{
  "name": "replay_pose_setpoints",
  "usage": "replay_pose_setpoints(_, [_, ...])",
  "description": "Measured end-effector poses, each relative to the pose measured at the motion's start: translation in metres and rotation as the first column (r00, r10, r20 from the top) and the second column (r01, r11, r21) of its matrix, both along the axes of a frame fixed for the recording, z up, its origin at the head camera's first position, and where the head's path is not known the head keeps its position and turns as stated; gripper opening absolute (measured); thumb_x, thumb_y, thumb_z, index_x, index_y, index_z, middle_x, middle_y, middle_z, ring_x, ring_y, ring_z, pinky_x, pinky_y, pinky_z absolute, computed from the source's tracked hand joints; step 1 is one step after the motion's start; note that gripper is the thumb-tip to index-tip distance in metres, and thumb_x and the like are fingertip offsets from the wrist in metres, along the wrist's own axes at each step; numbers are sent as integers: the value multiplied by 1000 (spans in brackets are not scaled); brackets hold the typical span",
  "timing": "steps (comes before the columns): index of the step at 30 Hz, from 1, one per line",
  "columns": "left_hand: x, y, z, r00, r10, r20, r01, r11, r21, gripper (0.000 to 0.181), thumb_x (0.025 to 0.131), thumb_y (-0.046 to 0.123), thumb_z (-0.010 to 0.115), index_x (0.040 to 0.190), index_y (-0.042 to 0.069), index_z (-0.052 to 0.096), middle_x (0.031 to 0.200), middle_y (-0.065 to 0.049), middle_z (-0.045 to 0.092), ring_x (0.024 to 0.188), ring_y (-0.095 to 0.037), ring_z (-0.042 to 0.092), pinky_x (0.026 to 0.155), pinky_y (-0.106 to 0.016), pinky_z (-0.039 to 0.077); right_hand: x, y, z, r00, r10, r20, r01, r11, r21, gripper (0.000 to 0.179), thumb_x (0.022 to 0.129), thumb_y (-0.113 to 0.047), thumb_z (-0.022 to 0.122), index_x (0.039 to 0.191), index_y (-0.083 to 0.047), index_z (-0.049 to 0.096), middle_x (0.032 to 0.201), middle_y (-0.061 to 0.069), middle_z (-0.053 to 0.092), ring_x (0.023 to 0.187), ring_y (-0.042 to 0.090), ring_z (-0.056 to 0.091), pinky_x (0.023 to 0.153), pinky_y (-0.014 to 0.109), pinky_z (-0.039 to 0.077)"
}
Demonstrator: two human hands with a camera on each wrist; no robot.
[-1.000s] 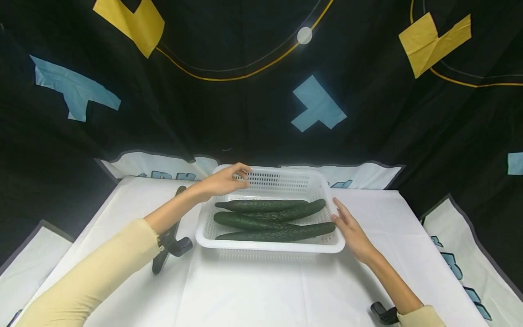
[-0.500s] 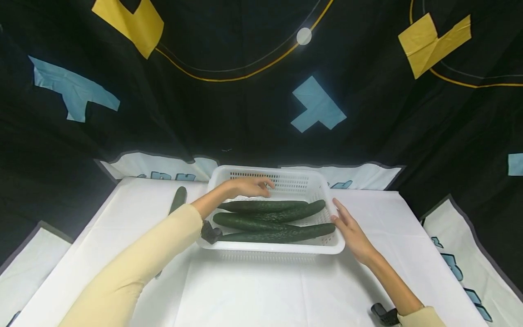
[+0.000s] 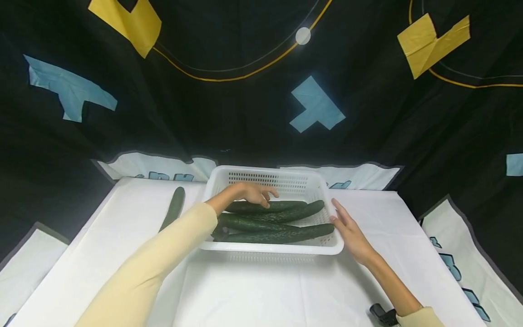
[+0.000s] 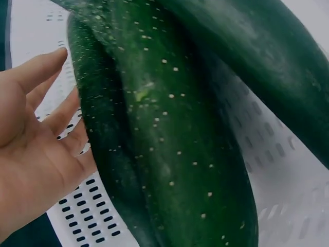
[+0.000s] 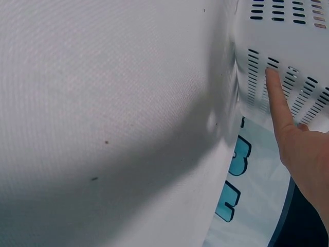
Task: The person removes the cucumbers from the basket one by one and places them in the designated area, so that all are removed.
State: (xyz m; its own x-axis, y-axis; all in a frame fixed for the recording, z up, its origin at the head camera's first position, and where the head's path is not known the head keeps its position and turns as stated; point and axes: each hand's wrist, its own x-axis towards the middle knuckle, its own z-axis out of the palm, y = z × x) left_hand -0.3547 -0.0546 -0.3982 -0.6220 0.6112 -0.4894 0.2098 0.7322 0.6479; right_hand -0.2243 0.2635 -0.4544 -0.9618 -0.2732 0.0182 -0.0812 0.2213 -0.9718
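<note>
A white perforated basket (image 3: 282,248) holds several long dark-green cucumbers lying side by side. My left hand (image 3: 255,194) reaches in over the rear cucumber (image 3: 286,205), its fingers loosely bent. In the left wrist view, that hand (image 4: 38,123) has its thumb apart and its fingertips partly hidden behind the edge of a cucumber (image 4: 169,123), with no grip around it. At the basket's right end, my right hand (image 3: 353,234) rests against the wall. The right wrist view shows a straight finger (image 5: 277,98) along the slotted outer side.
One more cucumber (image 3: 175,206) lies on the white tablecloth (image 3: 245,290) left of the basket, partly covered by my left sleeve (image 3: 151,268). A black curtain (image 3: 229,122) with coloured patches hangs behind the table.
My left hand has moved right and down from the basket's rear left corner to the rear cucumber. The right hand stays at the right end, and the cucumbers have not moved.
</note>
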Motion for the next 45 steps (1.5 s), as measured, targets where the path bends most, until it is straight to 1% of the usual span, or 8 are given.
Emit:
replay_pose_setpoints(5, [2, -2, -6, 1000, -12, 18, 12, 1000, 16, 57, 99, 11, 60, 153, 18, 40, 156, -16, 34, 142, -35, 33, 111, -53, 33, 0, -2, 1, 1000, -8, 1, 8, 1000, 5, 67, 109, -34, 40, 161, -13, 4, 165, 19, 6, 149, 39, 6, 115, 55, 18])
replay_pose_setpoints(10, [3, -8, -11, 999, 6, 35, -8, 999, 52, 55, 98, 5, 61, 149, 19, 46, 158, -16, 30, 145, -32, 28, 111, -52, 33, 1, -4, 2, 1000, -5, 0, 5, 1000, 7, 67, 109, -32, 40, 161, -12, 4, 165, 20, 4, 149, 39, 3, 116, 57, 13])
replay_pose_setpoints(17, [7, -8, -7, 1000, 3, -25, -2, 999, 51, 51, 98, 5, 61, 146, 21, 51, 154, -18, 37, 143, -36, 31, 111, -54, 33, -1, -6, 0, 1000, 3, 2, -3, 1000, -11, 67, 109, -32, 40, 161, -12, 3, 165, 18, 3, 150, 37, 2, 117, 55, 12])
replay_pose_setpoints(22, [8, -7, 4, 997, 18, -78, -14, 998, 56, 51, 99, 6, 60, 147, 21, 51, 155, -17, 35, 144, -36, 30, 111, -54, 33, -1, -5, -2, 1000, 0, 3, 0, 1000, -15, 68, 109, -33, 40, 161, -12, 3, 165, 18, 3, 150, 37, 3, 116, 55, 14])
replay_pose_setpoints(28, [6, -11, 24, 994, 35, -104, -21, 991, 132, 51, 99, 6, 60, 148, 19, 49, 159, -13, 30, 145, -32, 28, 111, -51, 33, 0, -3, -3, 1000, -5, 9, 5, 1000, -9, 67, 109, -33, 40, 161, -13, 2, 164, 20, 6, 149, 39, 9, 115, 55, 17])
replay_pose_setpoints(32, [6, -18, 38, 986, 38, -161, -8, 983, 182, 51, 99, 6, 60, 148, 16, 49, 156, -13, 33, 142, -32, 31, 109, -52, 35, 1, -2, -3, 1000, -4, 4, 4, 1000, -4, 67, 109, -32, 39, 161, -12, 2, 164, 20, 5, 149, 40, 6, 115, 56, 15])
replay_pose_setpoints(38, [11, -43, 55, 967, 105, -231, -42, 964, 261, 52, 98, 7, 60, 148, 15, 48, 152, -12, 39, 138, -32, 36, 106, -53, 38, 0, -1, 0, 1000, -10, 0, 10, 1000, 5, 66, 109, -33, 39, 161, -13, 3, 165, 18, 3, 150, 38, 1, 116, 58, 11])
replay_pose_setpoints(45, [32, -85, 70, 936, 213, -281, -122, 943, 308, 54, 98, 13, 62, 149, 14, 44, 150, -15, 39, 138, -37, 37, 107, -59, 35, 0, -1, -1, 1000, -12, 12, 12, 1000, -5, 68, 109, -33, 40, 161, -13, 3, 165, 19, 4, 150, 39, 3, 115, 57, 16])
